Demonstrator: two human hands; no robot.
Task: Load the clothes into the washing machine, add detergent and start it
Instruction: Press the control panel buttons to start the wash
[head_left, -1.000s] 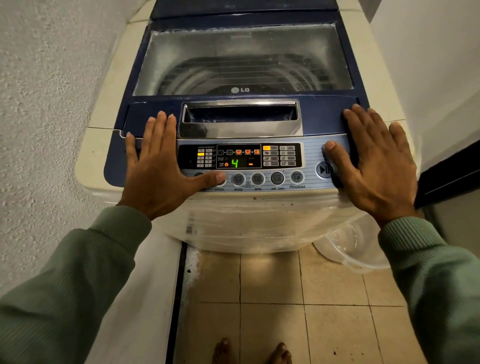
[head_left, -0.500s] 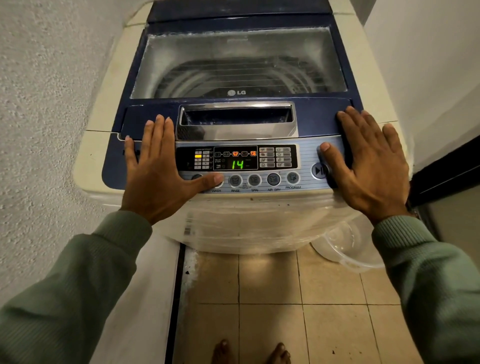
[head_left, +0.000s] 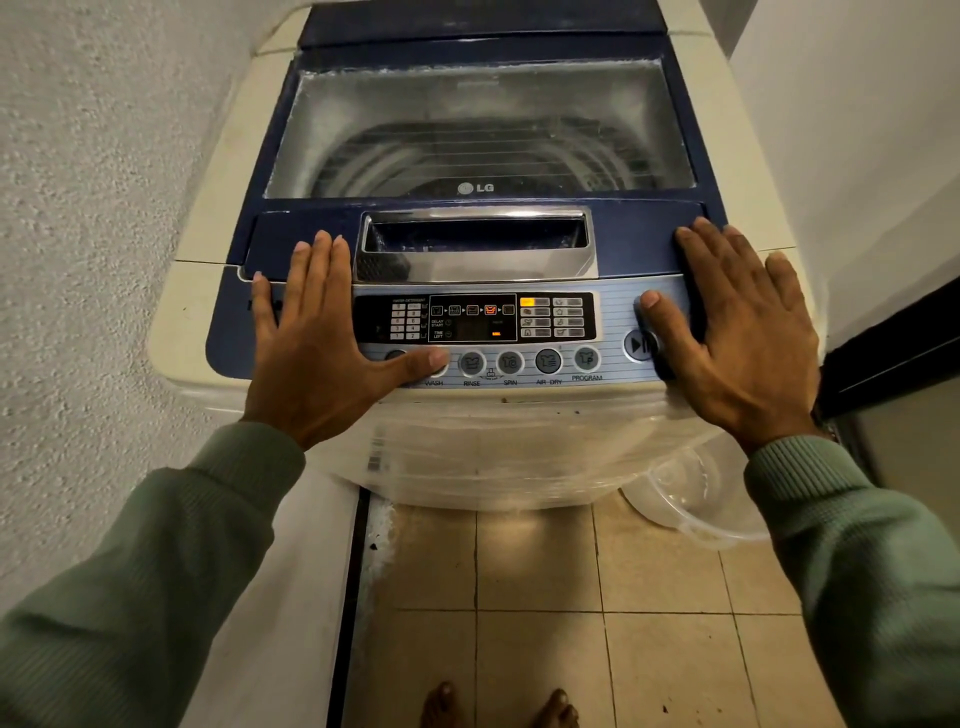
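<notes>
Tiled floor (head_left: 540, 566), washing machine (head_left: 483, 291) wedged between two walls, lid (head_left: 483, 130) down, panel (head_left: 483, 325) lit. Left hand (head_left: 311, 353) and right hand (head_left: 737, 332) lie spread flat on the panel, thumbs beside wash and start buttons. Clothes and detergent not visible through the lid; loading looks done, start unconfirmed.

Two bare hands in long green knit sleeves

The left hand (head_left: 317, 358) and right hand (head_left: 737, 343) are ungloved and wear no rings. Each arm is covered by a sage-green sweater sleeve, the left sleeve (head_left: 156, 561) and right sleeve (head_left: 862, 561), finely ribbed along its length and ending in a tighter ribbed cuff at the wrist. Bare toes (head_left: 498, 706) show at the bottom edge.
</notes>
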